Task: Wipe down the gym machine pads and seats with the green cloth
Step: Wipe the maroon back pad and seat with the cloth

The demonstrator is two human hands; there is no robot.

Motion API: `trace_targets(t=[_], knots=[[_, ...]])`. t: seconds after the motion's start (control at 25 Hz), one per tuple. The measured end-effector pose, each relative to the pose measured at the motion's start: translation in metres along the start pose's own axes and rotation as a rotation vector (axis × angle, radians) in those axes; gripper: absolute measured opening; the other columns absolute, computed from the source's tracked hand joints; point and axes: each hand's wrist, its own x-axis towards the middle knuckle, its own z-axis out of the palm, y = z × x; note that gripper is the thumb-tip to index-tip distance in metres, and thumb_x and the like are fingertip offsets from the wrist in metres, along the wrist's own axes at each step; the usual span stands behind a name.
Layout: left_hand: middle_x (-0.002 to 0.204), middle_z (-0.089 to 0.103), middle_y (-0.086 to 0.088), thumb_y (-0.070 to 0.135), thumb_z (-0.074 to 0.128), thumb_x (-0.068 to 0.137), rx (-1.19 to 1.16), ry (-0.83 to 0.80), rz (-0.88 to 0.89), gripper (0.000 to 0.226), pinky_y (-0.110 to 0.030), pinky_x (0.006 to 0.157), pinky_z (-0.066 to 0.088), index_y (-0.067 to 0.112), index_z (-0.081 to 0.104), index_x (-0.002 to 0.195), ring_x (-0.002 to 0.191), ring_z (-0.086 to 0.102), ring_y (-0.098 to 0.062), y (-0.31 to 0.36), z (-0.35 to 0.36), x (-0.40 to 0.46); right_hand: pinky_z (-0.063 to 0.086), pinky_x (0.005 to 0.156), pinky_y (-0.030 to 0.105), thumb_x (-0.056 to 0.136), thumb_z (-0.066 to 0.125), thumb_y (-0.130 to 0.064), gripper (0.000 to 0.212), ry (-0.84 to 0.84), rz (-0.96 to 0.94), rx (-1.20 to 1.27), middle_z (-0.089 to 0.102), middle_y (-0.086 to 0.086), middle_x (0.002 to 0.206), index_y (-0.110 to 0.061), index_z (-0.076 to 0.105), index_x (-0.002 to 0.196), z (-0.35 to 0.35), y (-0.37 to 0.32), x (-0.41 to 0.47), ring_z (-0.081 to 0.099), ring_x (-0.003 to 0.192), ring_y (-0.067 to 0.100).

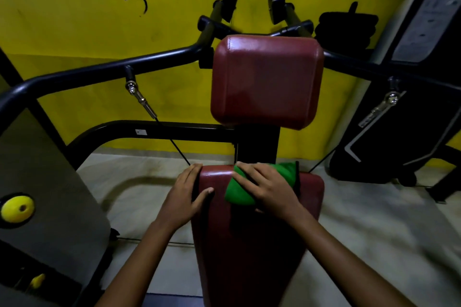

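The green cloth (239,188), soft and bunched into a wad, lay on the far end of the seat (249,244), toward its right edge. The right hand (268,188) pressed down on it, fingers spread flat and straight over the fabric, not curled round it. The left hand (185,194) rested on the seat's far left corner, fingers straight down the side edge, thumb laid across the top surface; it held nothing.

That seat was a long pad of glossy maroon vinyl, rounded at the corners, narrowing toward the camera. Above it stood one back pad (267,80), the same shiny maroon, squarish with softened edges, light gleaming along its top. So two maroon pads in all.

Black tubular frame arms (112,67) curved out from behind the back pad on both sides. Two metal cable fittings hung from them, one on the left (136,93), one on the right (389,101), each with a thin black cable running down. Two black padded handles (230,6) rose above the back pad.

Behind it all was a yellow wall (62,27) with black painted lettering. A yellow knob (17,208) sat on the grey housing at left. The floor (374,219) was pale and dull.
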Motion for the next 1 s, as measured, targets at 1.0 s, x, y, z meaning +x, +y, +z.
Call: trace_targets(t=[1.0], knots=[[0.147, 0.041, -0.009, 0.035, 0.029, 0.098, 0.134, -0.236, 0.282, 0.051, -0.035, 0.116, 0.014, 0.014, 0.039, 0.144, 0.137, 0.034, -0.023, 0.009, -0.005, 0.034, 0.035, 0.098, 0.041, 0.069, 0.06, -0.022, 0.072, 0.186, 0.23, -0.164, 0.035, 0.012, 0.143, -0.014, 0.04, 0.138, 0.049, -0.029, -0.087, 0.042, 0.122, 0.029]])
